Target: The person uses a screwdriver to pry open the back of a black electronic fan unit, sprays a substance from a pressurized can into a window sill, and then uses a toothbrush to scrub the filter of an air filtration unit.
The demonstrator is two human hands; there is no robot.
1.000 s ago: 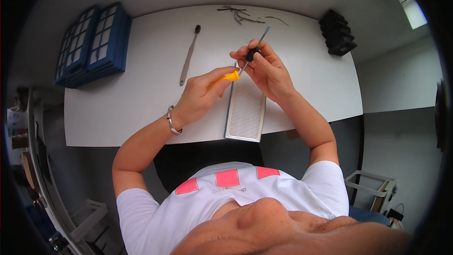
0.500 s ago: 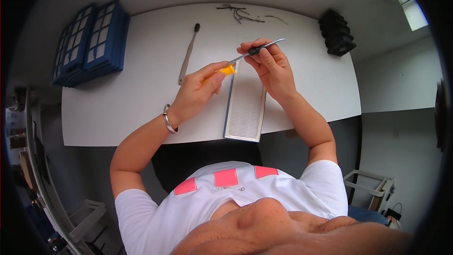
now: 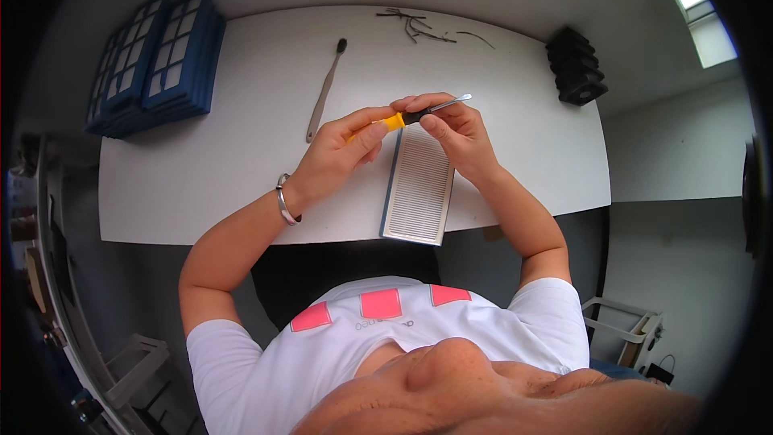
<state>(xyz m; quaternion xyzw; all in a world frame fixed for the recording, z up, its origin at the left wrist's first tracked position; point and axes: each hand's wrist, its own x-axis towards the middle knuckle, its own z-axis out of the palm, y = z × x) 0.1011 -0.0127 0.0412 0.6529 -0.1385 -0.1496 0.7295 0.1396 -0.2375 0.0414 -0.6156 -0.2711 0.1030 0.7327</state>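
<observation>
Between my two hands, above the table, is a screwdriver with a yellow handle (image 3: 394,122), a black collar (image 3: 414,117) and a bare metal blade (image 3: 456,102) pointing to the upper right. My left hand (image 3: 332,151) is closed round the yellow handle, hiding most of it. Fingers of my right hand (image 3: 460,138) pinch the black collar, which sits against the handle. Below them lies a pleated filter (image 3: 419,185) with a white frame and a blue edge, its near end reaching the table's front edge. Its far end is partly covered by my hands.
A brush with a grey handle (image 3: 325,95) and dark bristles lies left of my hands. Stacked blue-framed panels (image 3: 161,60) stand at the far left. Thin dark strips (image 3: 415,28) lie at the back of the white table (image 3: 217,185). Black stacked parts (image 3: 576,68) stand at the right.
My right hand has moved left and down, toward my left hand. The metal shaft between collar and handle no longer shows; the black collar now meets the yellow handle.
</observation>
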